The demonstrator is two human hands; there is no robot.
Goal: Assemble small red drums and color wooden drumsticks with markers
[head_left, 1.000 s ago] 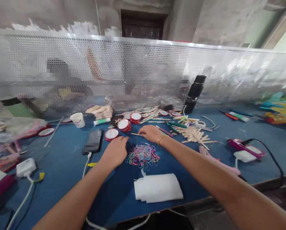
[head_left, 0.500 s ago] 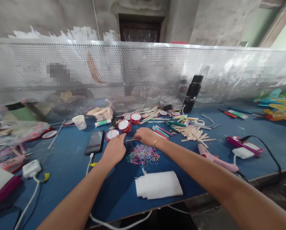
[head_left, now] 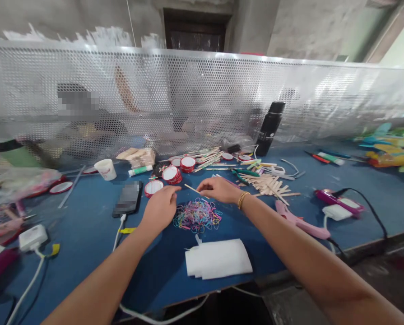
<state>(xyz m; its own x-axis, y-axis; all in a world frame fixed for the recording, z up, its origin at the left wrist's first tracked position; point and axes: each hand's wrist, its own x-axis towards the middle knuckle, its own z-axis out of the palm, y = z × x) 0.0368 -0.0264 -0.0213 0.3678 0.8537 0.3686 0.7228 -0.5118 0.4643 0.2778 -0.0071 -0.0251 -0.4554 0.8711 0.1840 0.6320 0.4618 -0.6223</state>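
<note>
My right hand (head_left: 218, 188) pinches a thin wooden stick (head_left: 192, 188), which points up and to the left past the fingertips. To the left, my left hand (head_left: 160, 206) has its thumb and fingers drawn together; whatever they may hold is too small to make out. A gap separates it from the stick. Just below both hands lies a loose pile of colourful rubber bands (head_left: 197, 215). Red-edged round rolls with white tops (head_left: 171, 174) stand beyond my left hand. A folded white cloth or paper (head_left: 218, 259) lies at the near edge of the blue table.
Flat wooden sticks (head_left: 271, 185), pliers (head_left: 244, 174) and a pink glue gun (head_left: 301, 221) lie on the right. A phone (head_left: 127, 198) with a white cable and a paper cup (head_left: 105, 169) are left. A black bottle (head_left: 271, 128) stands by the perforated metal screen (head_left: 195, 99).
My right hand has moved slightly right with the stick, which now tilts and shows more clearly. The gap between my hands has widened. The whole view has shifted a little.
</note>
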